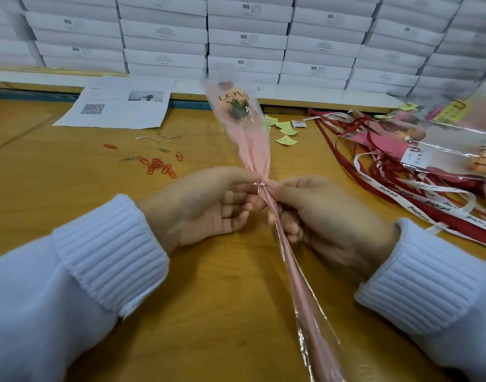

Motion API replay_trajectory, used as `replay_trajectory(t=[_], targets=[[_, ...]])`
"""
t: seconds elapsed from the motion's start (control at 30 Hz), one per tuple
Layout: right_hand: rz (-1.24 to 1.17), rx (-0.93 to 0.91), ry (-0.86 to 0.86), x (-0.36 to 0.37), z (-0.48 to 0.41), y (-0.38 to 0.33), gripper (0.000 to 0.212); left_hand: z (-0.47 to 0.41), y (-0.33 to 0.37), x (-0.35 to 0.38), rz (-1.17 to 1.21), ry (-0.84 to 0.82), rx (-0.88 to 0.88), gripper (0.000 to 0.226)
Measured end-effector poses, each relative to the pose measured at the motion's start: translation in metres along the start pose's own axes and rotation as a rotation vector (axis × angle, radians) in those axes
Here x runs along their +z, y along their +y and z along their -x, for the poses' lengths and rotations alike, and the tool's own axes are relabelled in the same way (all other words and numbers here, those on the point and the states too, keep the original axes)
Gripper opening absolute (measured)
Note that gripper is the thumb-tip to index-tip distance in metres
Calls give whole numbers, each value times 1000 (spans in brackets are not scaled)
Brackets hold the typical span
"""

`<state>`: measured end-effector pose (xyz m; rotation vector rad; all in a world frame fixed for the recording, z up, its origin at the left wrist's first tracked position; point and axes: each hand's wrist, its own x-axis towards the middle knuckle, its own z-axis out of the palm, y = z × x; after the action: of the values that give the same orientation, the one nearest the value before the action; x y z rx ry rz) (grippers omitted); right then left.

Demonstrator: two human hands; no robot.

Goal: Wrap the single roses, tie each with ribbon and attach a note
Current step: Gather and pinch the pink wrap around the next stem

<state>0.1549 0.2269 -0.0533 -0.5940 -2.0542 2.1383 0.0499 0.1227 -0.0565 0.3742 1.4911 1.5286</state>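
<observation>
Left hand (208, 205) pinches a thin silvery wire tie (259, 184) at the neck of the rose wrapped in pink paper and clear cellophane (247, 139), held mid-table and pointing to twelve o'clock. Right hand (319, 216) curls round the stem just below. Wrapping looks done, but ribbon and note are not yet on. Red and white printed ribbons (401, 188) lie at three o'clock, small yellow paper notes (284, 130) at one.

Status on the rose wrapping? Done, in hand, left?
Done: finished roses with notes lie at far right, and the pink-wrapped rose is already sleeved. In hand: the right hand grips its neck while the left hand pinches a wire tie there. Left: no ribbon or note shows on this one; ribbons and yellow notes wait on the table.
</observation>
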Motion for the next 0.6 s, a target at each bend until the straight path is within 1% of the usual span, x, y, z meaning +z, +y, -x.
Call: replay_trajectory(t=[0.1, 0.2, 0.3, 0.4, 0.5, 0.6], targets=[[36, 8, -9, 0, 1, 0, 34, -2, 0, -2, -30, -48, 34, 14], [52, 21, -19, -1, 0, 0, 35, -3, -1, -5, -37, -91, 58, 23], [49, 21, -34, -1, -1, 0, 34, -5, -2, -7, -12, -147, 60, 23], [14, 28, -48, -2, -1, -1, 33, -5, -3, -8, 11, -174, 81, 23], [-62, 51, -58, -3, -2, -1, 30, -6, -5, -7, 42, -179, 132, 16], [-118, 60, -72, -3, -2, -1, 26, -5, -5, -6, 49, -180, 142, 19]])
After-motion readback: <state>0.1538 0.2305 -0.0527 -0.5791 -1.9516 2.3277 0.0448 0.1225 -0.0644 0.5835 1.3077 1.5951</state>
